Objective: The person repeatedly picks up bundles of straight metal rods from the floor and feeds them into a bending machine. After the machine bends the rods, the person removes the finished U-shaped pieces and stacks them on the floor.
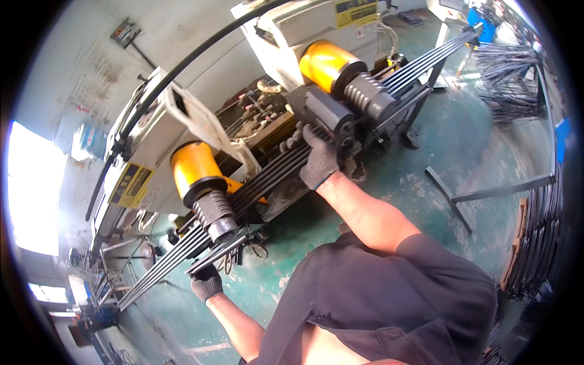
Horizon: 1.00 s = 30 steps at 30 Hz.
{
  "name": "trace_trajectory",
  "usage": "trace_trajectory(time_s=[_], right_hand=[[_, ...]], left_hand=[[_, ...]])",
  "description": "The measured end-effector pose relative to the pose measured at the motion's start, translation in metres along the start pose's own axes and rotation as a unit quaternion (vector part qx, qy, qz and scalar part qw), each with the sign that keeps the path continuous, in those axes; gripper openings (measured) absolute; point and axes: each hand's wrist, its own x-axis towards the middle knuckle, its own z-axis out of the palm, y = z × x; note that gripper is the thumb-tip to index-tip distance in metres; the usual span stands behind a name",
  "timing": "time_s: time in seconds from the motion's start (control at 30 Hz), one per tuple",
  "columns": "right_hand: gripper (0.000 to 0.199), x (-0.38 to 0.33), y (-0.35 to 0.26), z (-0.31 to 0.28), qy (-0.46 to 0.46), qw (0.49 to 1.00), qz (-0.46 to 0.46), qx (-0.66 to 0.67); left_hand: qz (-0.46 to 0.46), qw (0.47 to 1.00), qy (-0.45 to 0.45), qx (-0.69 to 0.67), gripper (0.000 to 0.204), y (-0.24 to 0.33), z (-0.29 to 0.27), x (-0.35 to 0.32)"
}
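Note:
My right hand, in a dark grey knit glove, is at a bundle of long dark metal rods, beside a black block. Its curled fingertips show on the far side of the rods, with the thumb against the near side. My left hand, gloved alike, is closed at the lower end of a short flat metal bar below the rods; its fingers are partly hidden. The rods run slantwise past two yellow cylinders with ribbed dark collars.
White machine housings stand behind the rods, with a black hose arching over. A metal frame stands on the green floor to the right. Stacked dark rods and a heap of metal strips lie beyond.

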Motion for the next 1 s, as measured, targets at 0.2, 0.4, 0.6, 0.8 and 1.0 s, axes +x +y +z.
trace_trajectory(time_s=[0.2,0.4,0.6,0.8,1.0], right_hand=[[0.018,0.011,-0.009,-0.009,0.034,0.999,-0.026,-0.014],[0.020,0.021,-0.013,-0.018,0.048,0.998,-0.050,-0.008],[0.021,0.020,-0.001,-0.021,0.055,0.997,-0.047,-0.017],[0.019,0.016,-0.002,-0.015,0.071,0.995,-0.065,-0.031],[0.017,0.016,0.000,-0.017,0.042,0.995,-0.076,-0.037]], left_hand=[[0.018,0.904,0.027,0.426,0.027,0.043,0.064,-0.008],[-0.028,0.962,0.133,-0.235,0.036,0.162,0.140,-0.031],[0.087,0.988,0.117,-0.053,0.064,0.279,0.130,-0.011],[0.233,0.968,0.070,-0.066,0.064,0.377,0.149,0.002],[0.299,0.953,0.029,0.048,0.056,0.448,0.223,0.002]])
